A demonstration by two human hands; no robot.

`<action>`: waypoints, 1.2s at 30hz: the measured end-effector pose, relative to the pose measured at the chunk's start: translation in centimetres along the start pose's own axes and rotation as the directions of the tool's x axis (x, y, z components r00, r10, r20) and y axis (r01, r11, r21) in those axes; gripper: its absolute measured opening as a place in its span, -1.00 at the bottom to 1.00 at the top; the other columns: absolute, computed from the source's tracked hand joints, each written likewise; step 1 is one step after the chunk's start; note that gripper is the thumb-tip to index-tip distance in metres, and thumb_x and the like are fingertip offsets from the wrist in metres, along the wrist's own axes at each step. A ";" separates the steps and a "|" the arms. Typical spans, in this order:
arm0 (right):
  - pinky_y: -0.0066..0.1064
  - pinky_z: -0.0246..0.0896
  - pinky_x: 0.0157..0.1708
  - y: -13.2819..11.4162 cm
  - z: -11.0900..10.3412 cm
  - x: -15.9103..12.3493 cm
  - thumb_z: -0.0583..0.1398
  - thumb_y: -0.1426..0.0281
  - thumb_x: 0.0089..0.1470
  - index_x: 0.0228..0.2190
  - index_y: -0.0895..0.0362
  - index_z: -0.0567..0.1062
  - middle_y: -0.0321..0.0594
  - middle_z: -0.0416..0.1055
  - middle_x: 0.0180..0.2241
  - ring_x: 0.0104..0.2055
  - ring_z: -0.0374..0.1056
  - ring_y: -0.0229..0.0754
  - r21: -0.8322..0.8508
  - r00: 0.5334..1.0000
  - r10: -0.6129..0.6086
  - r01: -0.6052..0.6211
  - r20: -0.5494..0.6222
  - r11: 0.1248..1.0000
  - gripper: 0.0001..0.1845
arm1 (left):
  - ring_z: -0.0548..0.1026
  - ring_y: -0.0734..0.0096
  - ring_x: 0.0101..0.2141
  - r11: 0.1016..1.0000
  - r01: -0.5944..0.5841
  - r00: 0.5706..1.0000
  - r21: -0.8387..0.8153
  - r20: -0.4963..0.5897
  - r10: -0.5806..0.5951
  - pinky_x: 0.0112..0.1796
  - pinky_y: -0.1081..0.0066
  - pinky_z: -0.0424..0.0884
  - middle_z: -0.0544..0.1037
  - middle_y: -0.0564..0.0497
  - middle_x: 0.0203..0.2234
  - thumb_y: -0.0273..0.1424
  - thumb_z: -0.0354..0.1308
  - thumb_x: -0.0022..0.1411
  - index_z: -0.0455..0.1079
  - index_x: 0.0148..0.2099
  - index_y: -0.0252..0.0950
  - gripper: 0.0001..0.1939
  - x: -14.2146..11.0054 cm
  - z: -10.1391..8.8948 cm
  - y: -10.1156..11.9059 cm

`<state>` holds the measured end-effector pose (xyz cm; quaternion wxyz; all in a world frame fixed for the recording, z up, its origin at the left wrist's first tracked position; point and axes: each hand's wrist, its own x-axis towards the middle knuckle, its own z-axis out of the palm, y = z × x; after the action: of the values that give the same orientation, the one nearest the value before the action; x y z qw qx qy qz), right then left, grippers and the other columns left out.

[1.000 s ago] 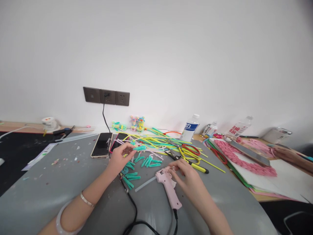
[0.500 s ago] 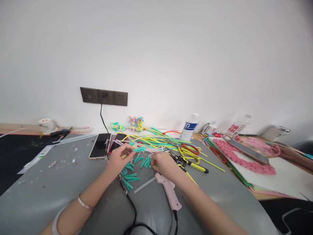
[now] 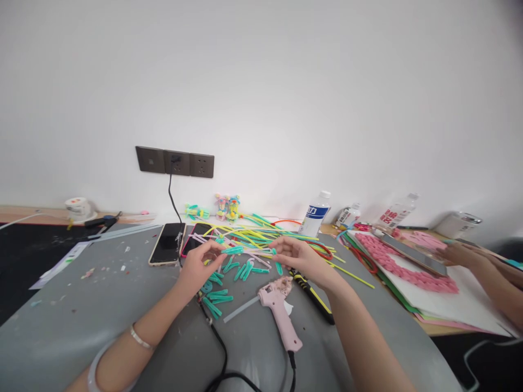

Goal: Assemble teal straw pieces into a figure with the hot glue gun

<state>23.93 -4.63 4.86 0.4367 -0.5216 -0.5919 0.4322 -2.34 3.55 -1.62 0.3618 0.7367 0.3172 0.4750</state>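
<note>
The left hand point(image 3: 200, 265) has a closed grip, thumb and fingers pinching one end of a folded teal fuzzy stem point(image 3: 233, 250). The stem points out past the fingertips toward the right hand point(image 3: 301, 260), roughly level, above the grey-covered table point(image 3: 163, 326). The right hand's grip is also closed, on a second teal fuzzy piece point(image 3: 279, 267) that hangs down from the fingertips. The two held pieces are apart, facing each other across a small gap.

Just below and between the hands, loose folded teal pieces point(image 3: 245, 270) lie scattered on the table. Nearer the wearer is a pale pink glue gun point(image 3: 283, 322), a translucent glue stick point(image 3: 241, 310) jutting from its back end. To its right lies a tool with a black and yellow handle point(image 3: 314, 297), partly under the right hand. Behind the hands spreads a tangle of long yellow, green and lilac fuzzy stems point(image 3: 255, 235), with two phones to its left and a clear bottle with a blue and white label point(image 3: 315, 219) standing at its right.
</note>
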 end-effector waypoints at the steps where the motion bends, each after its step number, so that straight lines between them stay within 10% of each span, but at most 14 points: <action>1: -0.47 0.21 -0.51 -0.1 0.0 -0.1 0.39 0.17 -0.09 -0.27 0.15 0.49 -0.40 0.37 -0.51 -0.53 0.29 -0.32 0.022 1.000 0.013 -0.013 0.000 1.000 -0.60 | 0.55 0.40 -0.43 1.000 -0.002 1.000 -0.004 0.002 0.002 -0.35 0.45 0.52 0.58 0.02 -0.42 -0.34 0.20 0.18 0.47 -0.28 -0.28 -0.88 0.0 0.0 0.0; 18: -0.51 0.00 -0.63 -0.6 1.8 -0.2 0.40 0.07 -0.15 -0.52 0.14 0.50 -0.43 0.28 -0.67 -0.64 0.12 -0.36 0.008 0.996 -0.018 0.019 -0.083 1.000 -0.60 | 0.55 0.38 -0.43 0.999 0.021 0.999 -0.040 0.025 -0.020 -0.38 0.46 0.52 0.58 0.02 -0.44 -0.33 0.21 0.16 0.46 -0.30 -0.27 -0.88 -0.1 0.3 0.4; 25: -0.42 0.28 -0.45 -0.6 2.5 0.1 0.37 0.10 -0.06 -0.44 0.14 0.51 -0.28 0.47 -0.49 -0.47 0.37 -0.25 0.071 0.992 -0.089 0.095 -0.084 0.993 -0.64 | 0.56 0.39 -0.44 0.999 0.000 0.998 -0.042 0.066 0.002 -0.39 0.46 0.52 0.61 -0.01 -0.39 -0.35 0.20 0.17 0.45 -0.30 -0.27 -0.90 -0.2 0.2 1.0; 36: -0.39 0.18 -0.47 0.6 4.2 0.8 0.31 0.19 -0.03 -0.42 0.12 0.57 -0.21 0.52 -0.42 -0.47 0.29 -0.21 -0.192 0.958 -0.195 0.155 -0.212 0.969 -0.76 | 0.56 0.39 -0.40 0.999 -0.015 0.992 -0.036 0.127 0.019 -0.38 0.47 0.51 0.59 0.00 -0.40 -0.36 0.19 0.18 0.47 -0.28 -0.30 -0.89 -0.4 0.5 1.0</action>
<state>19.93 -4.03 3.34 0.4915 -0.5494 -0.6171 0.2755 -1.92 2.53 -1.11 0.3901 0.7618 0.2790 0.4356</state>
